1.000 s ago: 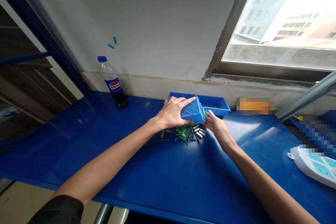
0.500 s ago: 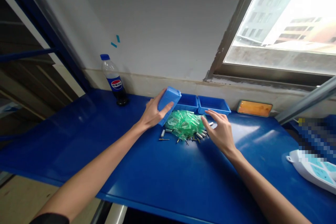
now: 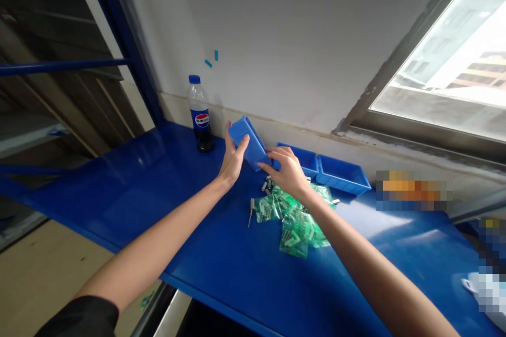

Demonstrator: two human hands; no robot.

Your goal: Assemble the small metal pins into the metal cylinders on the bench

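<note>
My left hand (image 3: 233, 158) grips the left end of a small blue plastic bin (image 3: 253, 145), which is tilted above the table. The fingers of my right hand (image 3: 286, 168) pinch the bin's lower right end. Its inside is turned away from me. Below my right hand lies a spread pile of green-tinted clear bags (image 3: 296, 221) with small metal parts in them. Loose silver cylinders (image 3: 266, 185) and a thin pin (image 3: 250, 217) lie at the pile's left.
Two blue bins, one partly behind my right hand (image 3: 306, 162) and one to its right (image 3: 343, 175), stand along the wall. A cola bottle (image 3: 201, 121) stands at the back left of the blue table (image 3: 190, 231). A white object (image 3: 488, 295) lies at the right edge.
My right hand has moved from beside the pile to the bin and taken hold of it. The bin has changed its tilt. The bags are spread wider toward me. The view has shifted.
</note>
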